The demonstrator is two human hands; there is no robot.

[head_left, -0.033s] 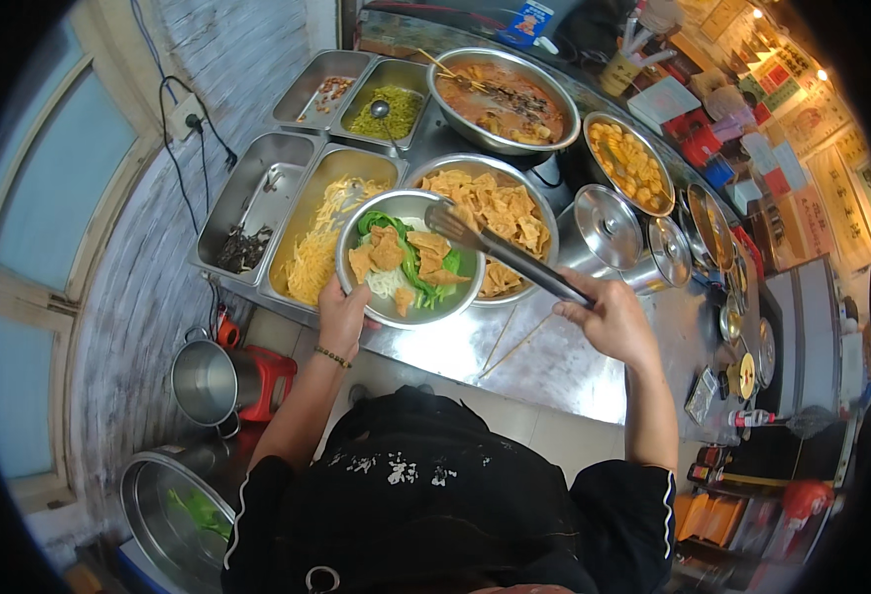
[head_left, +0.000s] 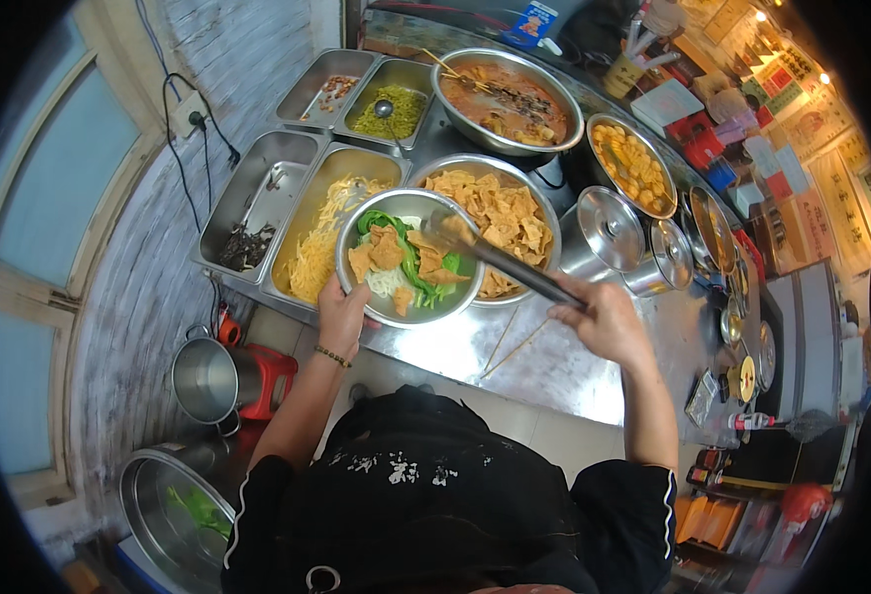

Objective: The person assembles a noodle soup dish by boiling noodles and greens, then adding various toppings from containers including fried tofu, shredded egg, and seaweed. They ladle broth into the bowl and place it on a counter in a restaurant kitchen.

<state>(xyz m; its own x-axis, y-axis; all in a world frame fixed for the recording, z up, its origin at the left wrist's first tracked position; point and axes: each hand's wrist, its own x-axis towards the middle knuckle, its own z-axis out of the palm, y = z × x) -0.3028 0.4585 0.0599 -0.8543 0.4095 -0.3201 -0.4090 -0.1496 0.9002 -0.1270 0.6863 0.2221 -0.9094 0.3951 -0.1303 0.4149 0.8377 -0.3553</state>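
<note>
My left hand (head_left: 341, 315) grips the near left rim of a steel bowl (head_left: 435, 313), tilted slightly above the counter. Inside it are white noodles (head_left: 388, 282), green leafy vegetables (head_left: 410, 262) and several brown fried tofu-skin-like pieces (head_left: 384, 246). My right hand (head_left: 609, 322) is closed round the dark handle of a pair of metal tongs (head_left: 529, 274). Their blurred tips hang over the bowl's far right side; whether they pinch anything I cannot tell. Just behind stands a larger bowl heaped with the same fried pieces (head_left: 495, 213), partly covered by the held bowl and tongs.
Left are metal pans with yellow shreds (head_left: 307, 257), dark shreds (head_left: 245, 247) and chopped greens (head_left: 396, 111) with a ladle. Behind sits a basin of reddish broth (head_left: 505, 104). Lidded pots (head_left: 609, 228) stand right. Two thin sticks (head_left: 514, 346) lie on the steel counter (head_left: 574, 381).
The tongs have shifted slightly leftward over the bowl and their tips are more blurred. My right hand moved a little left with them; my left hand and the bowl stay put.
</note>
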